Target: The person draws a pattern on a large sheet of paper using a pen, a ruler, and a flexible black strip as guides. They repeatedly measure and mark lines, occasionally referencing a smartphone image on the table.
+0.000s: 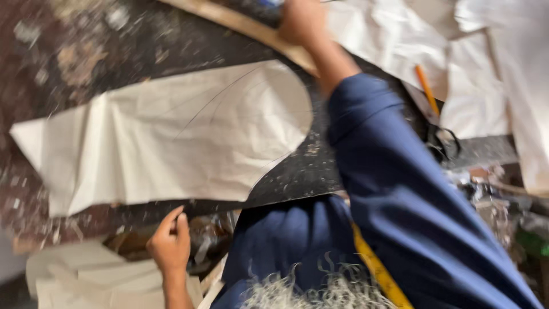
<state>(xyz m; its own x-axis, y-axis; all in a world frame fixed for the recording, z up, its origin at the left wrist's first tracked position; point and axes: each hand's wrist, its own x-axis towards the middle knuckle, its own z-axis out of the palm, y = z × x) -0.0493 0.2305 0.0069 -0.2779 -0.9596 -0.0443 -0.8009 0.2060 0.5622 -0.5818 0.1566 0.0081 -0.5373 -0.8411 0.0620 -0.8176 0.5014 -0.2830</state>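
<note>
A cream paper pattern piece (pixel 171 137), creased, with one rounded end and curved pencil lines, lies flat on the dark, speckled bench (pixel 171 40). The right hand (pixel 301 22), arm stretched far forward in a blue sleeve (pixel 400 189), has its grip clamped on a wooden ruler (pixel 246 26). The left hand (pixel 170 243) rests at the bench's near edge, fingers loosely curled on nothing.

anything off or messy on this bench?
Yes. The dark table is strewn with pale flecks and lint. The marked cream cloth piece lies creased and askew. An orange pencil sits loose among the cloth pieces. Right hand is on a wooden ruler; left hand is at the table edge.
</note>
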